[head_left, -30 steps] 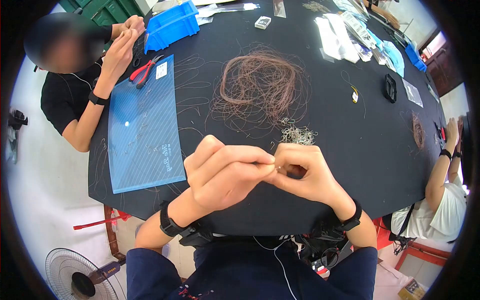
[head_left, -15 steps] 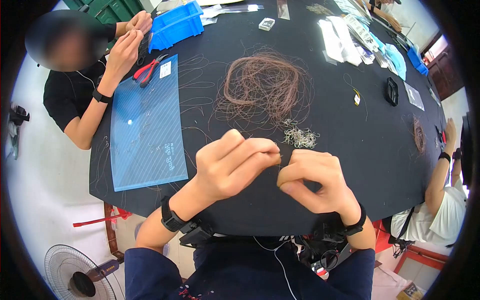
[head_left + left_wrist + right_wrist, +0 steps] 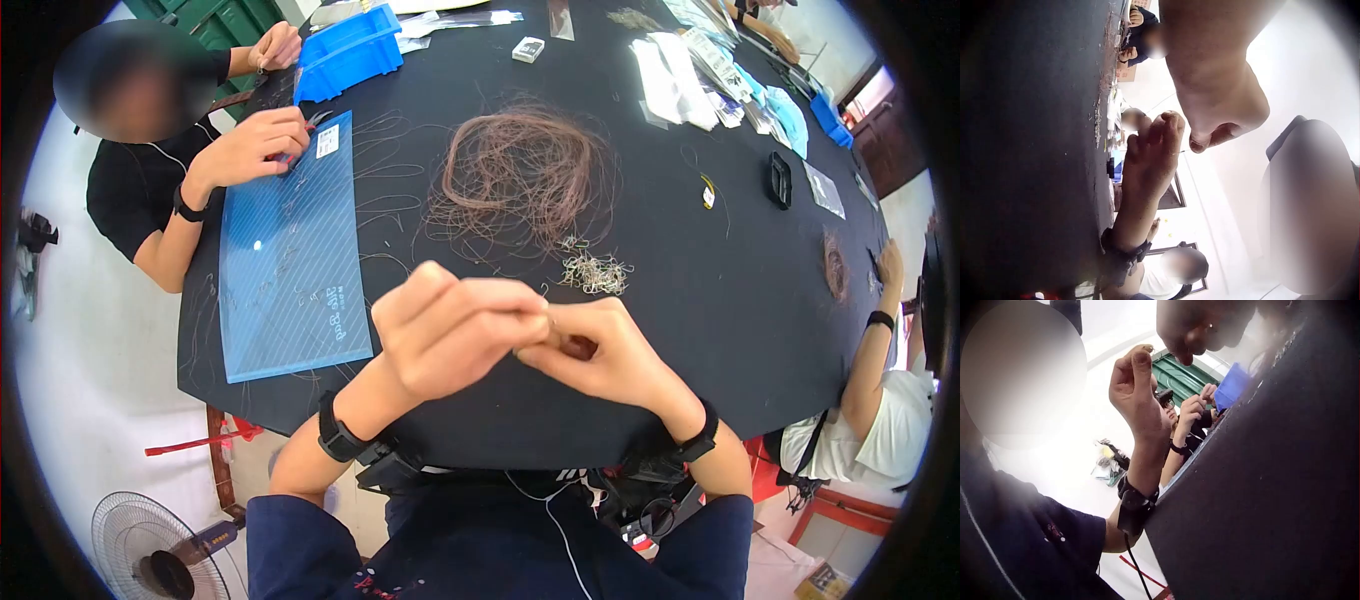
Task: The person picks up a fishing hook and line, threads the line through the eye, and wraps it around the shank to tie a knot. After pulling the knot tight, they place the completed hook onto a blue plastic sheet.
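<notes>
Both hands meet over the near part of the table, in front of a pile of small metal fish hooks. My left hand pinches a tiny fish hook between thumb and forefinger; it shows as a glint at the fingertips in the right wrist view. Thumb and forefinger of my right hand are pressed together right at the left fingertips, holding a thin line that is mostly hidden by the fingers. Beyond the hooks lies a loose coil of brown line.
A blue plastic folder with lines laid over it lies left, beside a seated person's hand. A blue bin stands behind. Plastic bags and a black tray are at right; another person sits at the right edge.
My hands drew apart half a second ago, and now the fingertips are together again. The person at left has lowered one hand to the pliers on the folder.
</notes>
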Demonstrator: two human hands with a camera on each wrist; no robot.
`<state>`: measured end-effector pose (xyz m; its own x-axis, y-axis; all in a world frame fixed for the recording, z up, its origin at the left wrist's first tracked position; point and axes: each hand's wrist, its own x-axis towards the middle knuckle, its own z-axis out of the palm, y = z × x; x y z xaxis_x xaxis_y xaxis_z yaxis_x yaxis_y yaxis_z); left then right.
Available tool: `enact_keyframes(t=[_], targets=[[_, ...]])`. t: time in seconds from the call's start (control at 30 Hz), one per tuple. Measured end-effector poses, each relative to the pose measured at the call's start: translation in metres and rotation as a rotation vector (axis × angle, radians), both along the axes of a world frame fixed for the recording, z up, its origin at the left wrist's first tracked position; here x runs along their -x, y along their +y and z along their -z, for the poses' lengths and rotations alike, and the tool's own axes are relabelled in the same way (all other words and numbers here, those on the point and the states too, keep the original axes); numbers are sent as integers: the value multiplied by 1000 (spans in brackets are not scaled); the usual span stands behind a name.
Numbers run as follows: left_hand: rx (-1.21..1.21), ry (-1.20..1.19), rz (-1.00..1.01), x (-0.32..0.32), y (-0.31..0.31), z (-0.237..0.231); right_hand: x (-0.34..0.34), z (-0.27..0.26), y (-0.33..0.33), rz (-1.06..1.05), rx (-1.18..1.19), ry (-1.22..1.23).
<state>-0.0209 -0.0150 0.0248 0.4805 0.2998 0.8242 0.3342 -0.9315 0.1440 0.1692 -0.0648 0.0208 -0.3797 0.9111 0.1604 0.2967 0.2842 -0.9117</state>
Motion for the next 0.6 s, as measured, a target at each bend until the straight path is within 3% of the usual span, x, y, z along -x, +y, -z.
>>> enact_keyframes(t=[0.3, 0.53, 0.6], targets=[[-11, 33, -21, -5, 10, 4, -6, -23, -6, -97, -233, 13], [-42, 105, 95, -13, 3, 7, -16, -17, -1, 145, -380, 79], [-52, 121, 133, -14, -2, 5, -16, -15, 0, 231, -310, 41]])
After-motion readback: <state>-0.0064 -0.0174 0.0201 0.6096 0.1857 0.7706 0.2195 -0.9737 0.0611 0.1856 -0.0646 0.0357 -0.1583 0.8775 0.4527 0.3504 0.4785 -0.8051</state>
